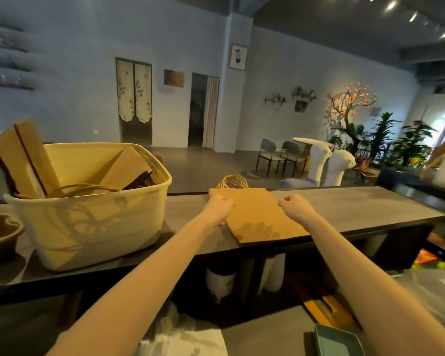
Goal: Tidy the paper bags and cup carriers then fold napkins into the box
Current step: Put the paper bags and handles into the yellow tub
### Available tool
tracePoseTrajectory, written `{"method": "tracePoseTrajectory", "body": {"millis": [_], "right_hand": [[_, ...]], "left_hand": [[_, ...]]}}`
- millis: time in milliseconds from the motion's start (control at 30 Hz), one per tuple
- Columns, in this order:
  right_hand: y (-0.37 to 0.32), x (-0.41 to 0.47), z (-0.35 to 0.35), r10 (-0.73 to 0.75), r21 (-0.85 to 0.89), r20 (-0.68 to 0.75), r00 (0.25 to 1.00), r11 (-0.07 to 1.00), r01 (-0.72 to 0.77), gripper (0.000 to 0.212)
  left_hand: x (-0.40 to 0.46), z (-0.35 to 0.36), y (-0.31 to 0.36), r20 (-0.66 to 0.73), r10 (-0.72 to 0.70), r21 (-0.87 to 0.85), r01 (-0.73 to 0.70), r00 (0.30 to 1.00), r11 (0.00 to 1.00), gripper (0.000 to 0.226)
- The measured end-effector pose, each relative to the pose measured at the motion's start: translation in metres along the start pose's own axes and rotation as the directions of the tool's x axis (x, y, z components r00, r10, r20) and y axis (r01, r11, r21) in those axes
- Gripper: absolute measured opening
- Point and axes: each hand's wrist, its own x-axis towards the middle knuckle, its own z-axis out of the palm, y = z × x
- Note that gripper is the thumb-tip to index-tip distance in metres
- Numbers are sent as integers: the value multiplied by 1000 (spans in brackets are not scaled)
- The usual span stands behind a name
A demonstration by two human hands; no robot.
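The counter (pixel 344 209) runs from left to right across the view, a long grey top. On its left part stands the tub (pixel 93 222), cream coloured, with brown paper bags inside it, some upright and some leaning. At the far left edge a cup carrier (pixel 0 235) is partly seen.

Right of the tub, near the middle of the counter, lies the stack (pixel 257 219) of flat bags. Its long axis goes away from the person and a little to the left; the twine handles (pixel 232 181) are at the far end, and the near end reaches over the counter's front edge.

The left hand (pixel 220 208) grips the left edge of the stack, fingers curled around it. The right hand (pixel 294 205) is on the right edge with the fingers curled; it seems to pinch the edge, but the contact is not fully clear.

So the stack is between the two hands, and the tub is to the left of both. The left hand is nearer to the tub. I judge a coming move would carry the stack leftward, lifted over the tub's rim.
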Motion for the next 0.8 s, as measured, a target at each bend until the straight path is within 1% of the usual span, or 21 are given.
{"method": "tracePoseTrajectory", "body": {"millis": [67,100,167,200,267,400,467,500,533,567,633,667,733,800], "right_hand": [[16,8,4,63,-76,50,997,995,-59,24],[23,11,5,88,-101,77,993,992,-80,22],[31,15,7,155,-128,103,982,982,-142,42],[34,15,8,178,-130,117,977,978,-163,46],[40,18,12,212,-147,142,967,971,-191,51],[43,26,15,235,-113,159,959,969,-219,51],[42,29,14,237,-93,154,959,970,-225,57],[42,29,14,237,-90,142,961,970,-226,60],[41,29,12,243,-103,131,961,968,-231,61],[42,30,11,253,-112,119,960,964,-240,61],[41,27,8,257,-126,129,958,962,-241,57],[41,25,8,240,-126,158,958,967,-222,52],[37,18,7,213,-147,238,947,972,-182,42],[37,14,8,213,-154,254,943,972,-178,42]], "left_hand": [[5,10,-4,18,-29,19,29,999,999,31],[8,15,-6,26,-37,19,36,999,999,32],[12,21,-9,39,-58,-10,59,998,998,33],[14,23,-11,42,-64,-22,64,997,998,31],[18,27,-15,54,-82,-22,83,995,996,25],[24,31,-16,35,-76,-59,78,997,995,32],[29,32,-17,36,-109,-72,111,993,991,30],[27,31,-15,28,-121,-93,123,992,988,27],[31,31,-15,12,-140,-132,140,990,981,19],[30,30,-15,-15,-153,-176,148,988,973,2],[36,29,-18,-94,-159,-243,132,983,961,35],[36,27,-18,-110,-170,-272,135,979,953,40],[35,26,-19,-110,-196,-300,155,974,941,41],[31,25,-17,-89,-174,-292,141,981,946,39]]}}
